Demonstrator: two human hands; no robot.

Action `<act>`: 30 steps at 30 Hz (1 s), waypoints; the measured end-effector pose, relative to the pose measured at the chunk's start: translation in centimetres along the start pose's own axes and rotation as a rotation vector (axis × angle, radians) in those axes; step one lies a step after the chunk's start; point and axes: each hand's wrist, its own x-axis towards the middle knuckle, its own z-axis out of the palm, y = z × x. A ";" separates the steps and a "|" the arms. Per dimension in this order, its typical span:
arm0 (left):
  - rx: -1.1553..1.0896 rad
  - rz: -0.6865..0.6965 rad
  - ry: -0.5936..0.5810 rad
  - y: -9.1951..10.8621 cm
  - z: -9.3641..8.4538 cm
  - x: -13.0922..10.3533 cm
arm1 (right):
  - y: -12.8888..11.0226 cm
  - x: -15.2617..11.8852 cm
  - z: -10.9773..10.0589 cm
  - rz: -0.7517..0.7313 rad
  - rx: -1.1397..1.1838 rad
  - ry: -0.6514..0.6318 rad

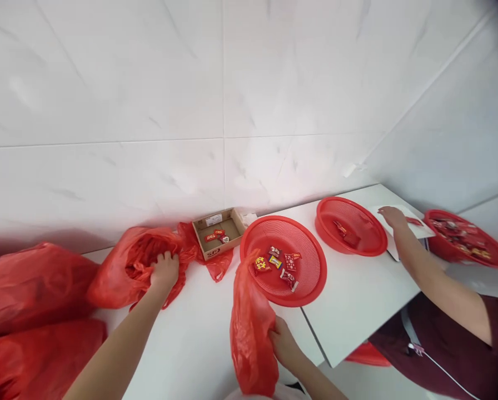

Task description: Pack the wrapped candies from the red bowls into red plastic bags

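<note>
My left hand is at the mouth of a bulging red plastic bag on the table, its fingers curled into the crumpled plastic there. In front of me my right hand grips the side of another red plastic bag, long and limp, whose upper end overlaps the rim of a red mesh basket. Several wrapped candies lie in that basket. Between the bulging bag and the basket stands a shallow cardboard box with a few small wrapped pieces inside.
More full red bags crowd the left side. To the right are a second red basket with a few packets and a third basket heaped with candies. A co-worker's arm reaches over the table. A tiled wall stands behind.
</note>
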 end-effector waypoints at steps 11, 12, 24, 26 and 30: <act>-0.032 0.132 -0.113 5.7 -7.8 -5.7 | -2.0 0.0 0.2 -0.099 -0.011 0.140; -0.131 0.137 -0.101 6.8 -9.0 -7.1 | -2.1 -0.4 0.3 -0.117 -0.037 0.134; -0.345 0.516 0.367 13.5 -6.2 -22.2 | 0.9 -5.5 1.0 -0.436 -0.423 -0.108; -0.211 0.457 0.229 12.7 -4.3 -22.3 | 1.2 -6.2 0.9 -0.429 -0.460 -0.129; -0.035 0.306 -0.057 10.6 -0.7 -22.3 | 1.0 -6.9 0.1 -0.387 -0.449 -0.006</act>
